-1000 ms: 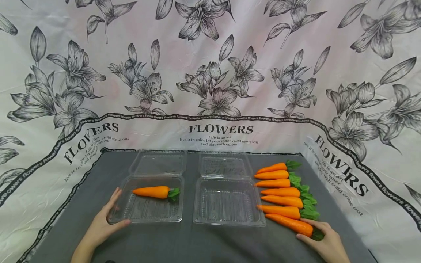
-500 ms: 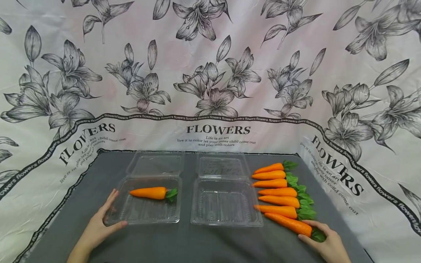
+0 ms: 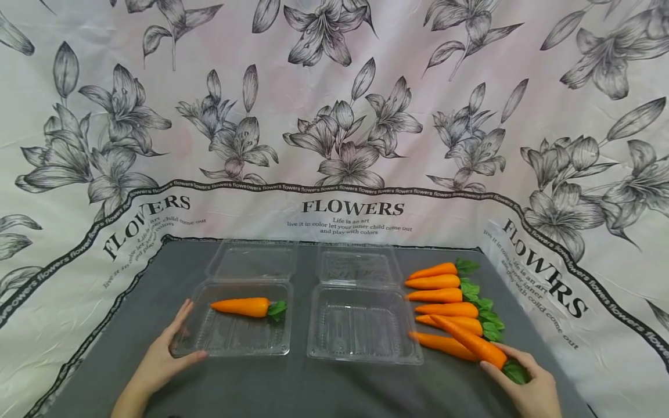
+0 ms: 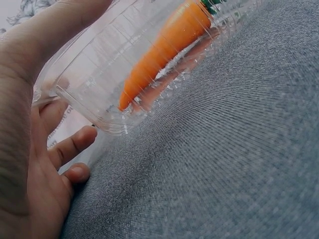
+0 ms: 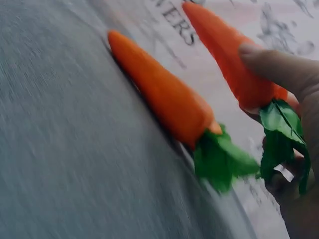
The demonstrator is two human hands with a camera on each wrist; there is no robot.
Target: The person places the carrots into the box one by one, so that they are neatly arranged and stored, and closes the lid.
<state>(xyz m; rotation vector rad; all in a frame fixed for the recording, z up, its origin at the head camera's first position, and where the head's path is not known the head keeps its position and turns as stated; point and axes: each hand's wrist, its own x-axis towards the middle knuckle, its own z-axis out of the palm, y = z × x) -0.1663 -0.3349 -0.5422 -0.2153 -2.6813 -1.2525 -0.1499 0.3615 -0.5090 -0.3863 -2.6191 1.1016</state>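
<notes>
My right hand point(image 3: 530, 383) pinches an orange carrot point(image 3: 470, 341) near its leafy end. In the right wrist view the held carrot point(image 5: 227, 55) is raised and tilted, apart from another carrot point(image 5: 159, 89) lying on the table. My left hand point(image 3: 162, 354) rests at the near left corner of a clear plastic clamshell container point(image 3: 245, 352), its fingers along the left side and the thumb by the front edge. Inside that container lies one carrot point(image 3: 243, 307), tip to the left; through the clear wall the left wrist view shows this carrot point(image 4: 164, 50) too.
A second clear container point(image 3: 360, 359) stands in the middle with nothing in it. Both lids point(image 3: 253, 261) lie folded back behind. Several carrots point(image 3: 444, 309) lie in a column at the right, leaves to the right. Flower-printed cloth point(image 3: 350, 168) surrounds the grey table point(image 3: 261, 389).
My right hand has lifted the nearest carrot from the column, and its tip now overlaps the carrots behind it. The left hand stays at its container.
</notes>
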